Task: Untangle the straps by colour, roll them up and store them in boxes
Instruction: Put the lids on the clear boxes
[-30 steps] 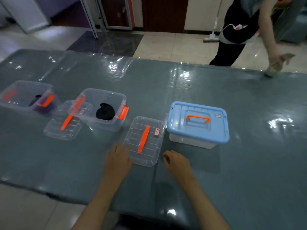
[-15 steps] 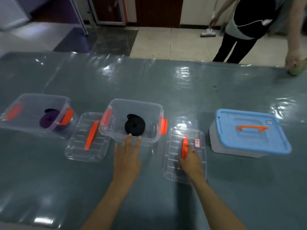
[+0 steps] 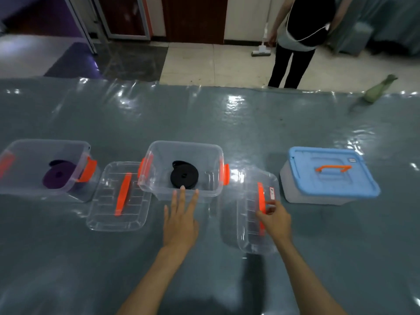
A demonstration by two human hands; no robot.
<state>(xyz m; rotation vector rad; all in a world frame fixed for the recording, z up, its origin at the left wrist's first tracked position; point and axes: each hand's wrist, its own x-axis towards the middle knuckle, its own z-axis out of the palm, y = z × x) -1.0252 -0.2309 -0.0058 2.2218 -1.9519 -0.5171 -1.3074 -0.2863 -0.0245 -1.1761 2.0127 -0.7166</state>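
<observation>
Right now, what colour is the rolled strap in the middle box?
Black, seen clearly in the head view.

Three boxes stand in a row on the table. The left box holds a rolled strap, and its lid lies just to its right, partly under the middle box. Another rolled strap lies in the middle box. A second lid sits tilted between the middle box and the closed box at the right. Behind the table stands a person.
</observation>
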